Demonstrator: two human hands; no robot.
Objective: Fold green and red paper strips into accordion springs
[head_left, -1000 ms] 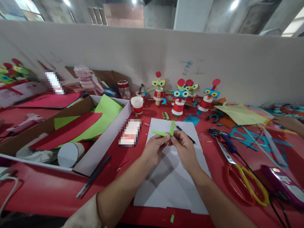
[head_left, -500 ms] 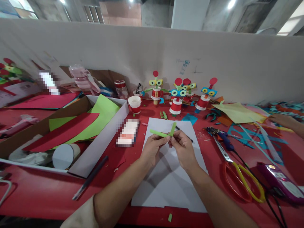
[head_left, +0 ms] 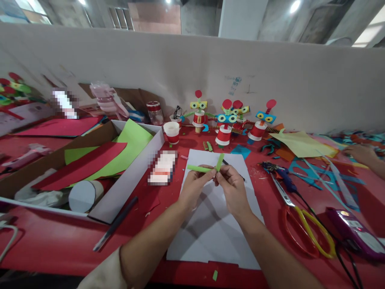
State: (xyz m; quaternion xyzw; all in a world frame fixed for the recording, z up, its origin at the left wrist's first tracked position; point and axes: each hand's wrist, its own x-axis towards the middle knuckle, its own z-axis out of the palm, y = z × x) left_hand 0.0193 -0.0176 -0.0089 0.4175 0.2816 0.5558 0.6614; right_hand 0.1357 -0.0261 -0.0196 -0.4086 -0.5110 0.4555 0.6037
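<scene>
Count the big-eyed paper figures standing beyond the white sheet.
4: the left yellow-headed figure, the middle blue-headed figure, the rear yellow-headed figure partly hidden behind that one, and the right blue-headed figure. Another could be hidden behind them.

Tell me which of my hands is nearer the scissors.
Your right. The right hand is to the left of the scissors, not touching them; the left hand is farther left. Both pinch green paper.

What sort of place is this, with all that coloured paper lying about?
Most likely a handicraft workspace: bright figures with cup-shaped bodies stand towards the back of a red table, coloured sheets lie in an open box, and large scissors lie on the right.
</scene>
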